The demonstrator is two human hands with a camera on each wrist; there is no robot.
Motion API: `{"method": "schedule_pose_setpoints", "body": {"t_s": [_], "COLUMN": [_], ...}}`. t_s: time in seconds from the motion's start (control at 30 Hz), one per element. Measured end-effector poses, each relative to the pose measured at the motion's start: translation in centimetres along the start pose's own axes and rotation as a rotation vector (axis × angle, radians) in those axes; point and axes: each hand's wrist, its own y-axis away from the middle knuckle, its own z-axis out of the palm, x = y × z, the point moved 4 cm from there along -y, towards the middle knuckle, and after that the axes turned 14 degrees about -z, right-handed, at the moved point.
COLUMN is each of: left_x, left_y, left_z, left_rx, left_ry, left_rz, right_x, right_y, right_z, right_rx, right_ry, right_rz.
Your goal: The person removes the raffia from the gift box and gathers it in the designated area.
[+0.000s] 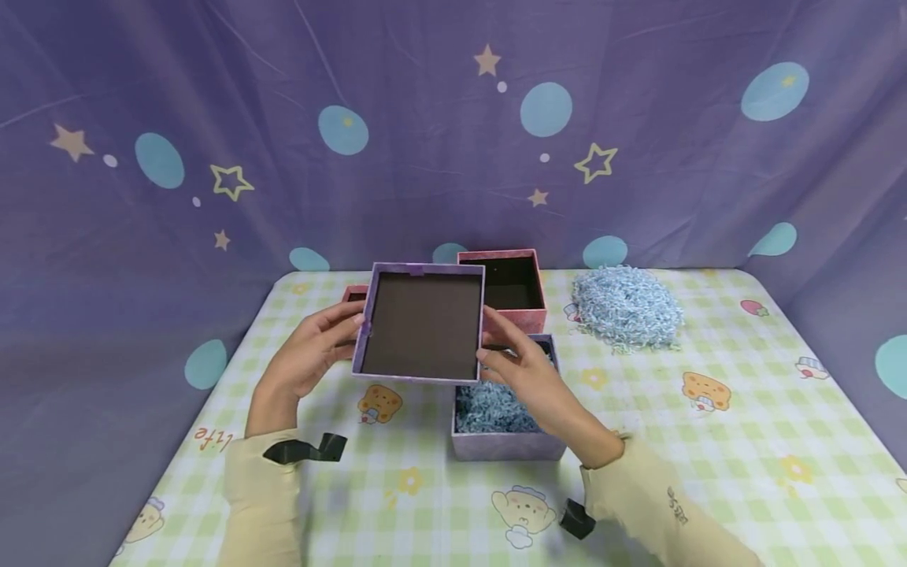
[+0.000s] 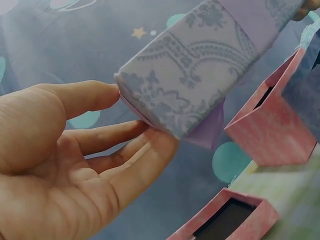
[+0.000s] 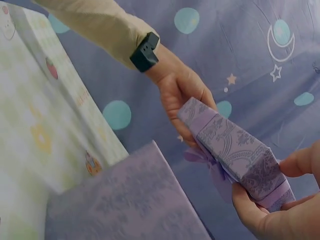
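A purple patterned box lid (image 1: 425, 324) is held up in the air, its dark inner side facing the head camera. My left hand (image 1: 306, 346) grips its left edge between thumb and fingers. On the opposite edge, my right hand (image 1: 530, 382) pinches the rim. A purple ribbon bow (image 3: 202, 156) hangs from the lid's outer face in the right wrist view. Below and to the right stands the matching purple box (image 1: 506, 447), with blue shredded paper (image 1: 496, 411) inside; the lid and right hand cover part of it.
Behind the purple box is an uncovered pink box (image 1: 526, 320) with a dark interior. A smaller pink tray-like piece (image 2: 267, 216) lies left of it, mostly hidden by the lid in the head view. Loose blue shredded paper forms a pile (image 1: 627, 309) at the back right of the checked tablecloth (image 1: 638, 488).
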Motion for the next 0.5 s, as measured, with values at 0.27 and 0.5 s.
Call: {"method": "schedule_pose_setpoints", "body": {"t_s": [0.27, 0.5], "left_x": [-1.0, -1.8], "left_y": [1.1, 2.0], "left_z": [-1.9, -3.6], "left_rx": [-0.021, -0.045], "left_ry": [-0.02, -0.042], "left_rz": [0.008, 0.032], "right_x": [0.7, 1.4], "right_y": [0.0, 0.1], "right_z": [2.0, 4.0], "right_rx": [-0.013, -0.046], "right_ry": [-0.024, -0.011], "right_rz": [-0.019, -0.004]}}
